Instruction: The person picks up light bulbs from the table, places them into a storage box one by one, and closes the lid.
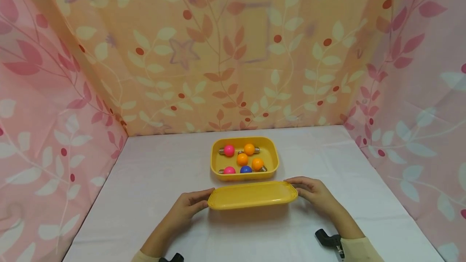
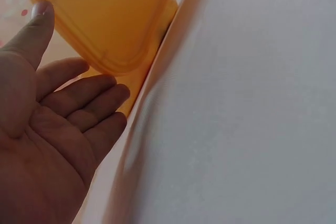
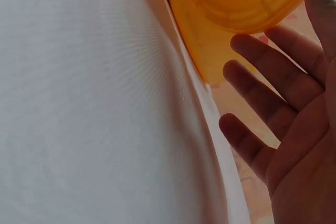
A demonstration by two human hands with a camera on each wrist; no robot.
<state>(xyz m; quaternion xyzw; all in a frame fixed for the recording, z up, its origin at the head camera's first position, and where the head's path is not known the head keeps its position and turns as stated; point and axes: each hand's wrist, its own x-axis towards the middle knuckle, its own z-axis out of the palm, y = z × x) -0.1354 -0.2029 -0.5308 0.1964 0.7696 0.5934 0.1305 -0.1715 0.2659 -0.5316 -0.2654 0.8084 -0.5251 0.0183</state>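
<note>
A yellow plastic lid (image 1: 253, 195) is held between both hands, tilted and raised over the white table. My left hand (image 1: 187, 205) pinches its left end between thumb and index finger; the other fingers spread loosely below, as the left wrist view shows around the lid's corner (image 2: 113, 30). At the right end my right hand (image 1: 314, 191) grips in the same way, thumb and index finger at the lid's edge (image 3: 244, 3). Just beyond the lid sits an uncovered yellow container (image 1: 244, 177) with several small round light bulbs (image 1: 242, 159) in pink, orange and blue.
A white cloth (image 1: 156, 161) covers the table. Flower-patterned curtains (image 1: 233, 51) stand behind and on both sides. A black wrist-worn piece (image 1: 327, 238) is by the right sleeve, and another (image 1: 172, 258) by the left sleeve.
</note>
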